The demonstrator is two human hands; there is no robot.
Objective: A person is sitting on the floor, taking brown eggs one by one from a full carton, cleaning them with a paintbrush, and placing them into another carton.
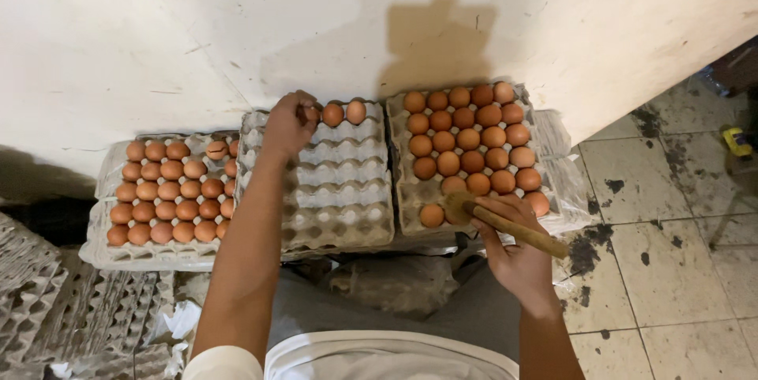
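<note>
My left hand [287,123] reaches to the far row of a nearly empty grey egg tray [339,190] and closes on a brown egg there. Two more brown eggs [344,113] sit beside it in that row. My right hand [513,250] holds a wooden brush [505,224] by its handle, its head resting at the near edge of the right tray [410,206], which is full of brown eggs [470,139]. One egg [431,215] lies just left of the brush head.
A third tray [103,250] of brown eggs sits at the left against the white wall. Stacks of empty grey trays [47,309] lie at the lower left. Stained floor tiles [671,269] spread to the right, with a yellow object [738,142] at the far right.
</note>
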